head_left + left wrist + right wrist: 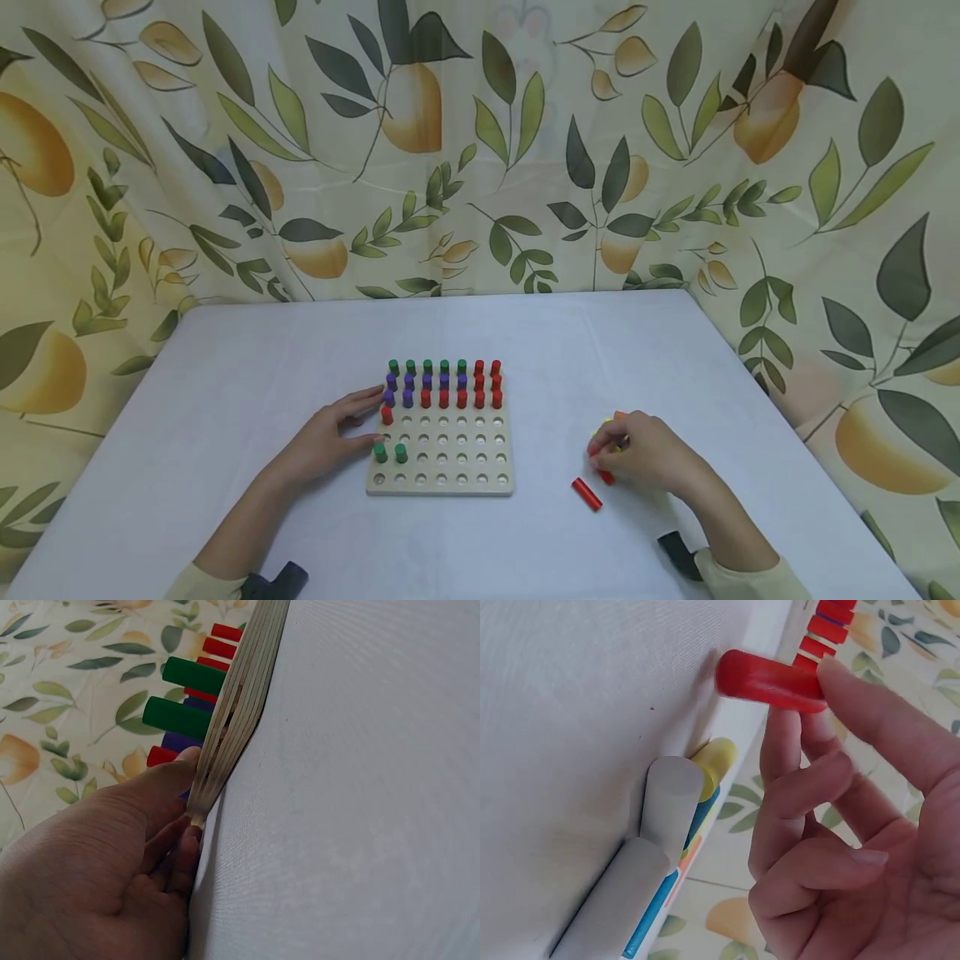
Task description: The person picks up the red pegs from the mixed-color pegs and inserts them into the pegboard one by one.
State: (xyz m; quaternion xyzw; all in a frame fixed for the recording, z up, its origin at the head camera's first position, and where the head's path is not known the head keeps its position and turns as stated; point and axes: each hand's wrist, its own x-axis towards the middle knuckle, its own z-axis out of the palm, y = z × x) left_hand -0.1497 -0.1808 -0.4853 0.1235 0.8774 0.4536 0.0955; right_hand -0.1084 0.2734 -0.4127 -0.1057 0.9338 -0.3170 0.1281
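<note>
My left hand rests at the left edge of a pale wooden pegboard, thumb and fingers spread along its side. In the left wrist view the thumb touches the board's edge beside a red peg and green pegs. My right hand is right of the board. Between thumb and fingertips it pinches a red peg, held above the cloth. Grey-looking pegs, a yellow peg and blue pegs lie below it. The hand partly hides this pile in the head view.
Upright green pegs, purple pegs and red pegs fill the board's back rows. Two green pegs stand near its front left. A loose red peg lies on the white cloth. A fruit-patterned curtain hangs behind.
</note>
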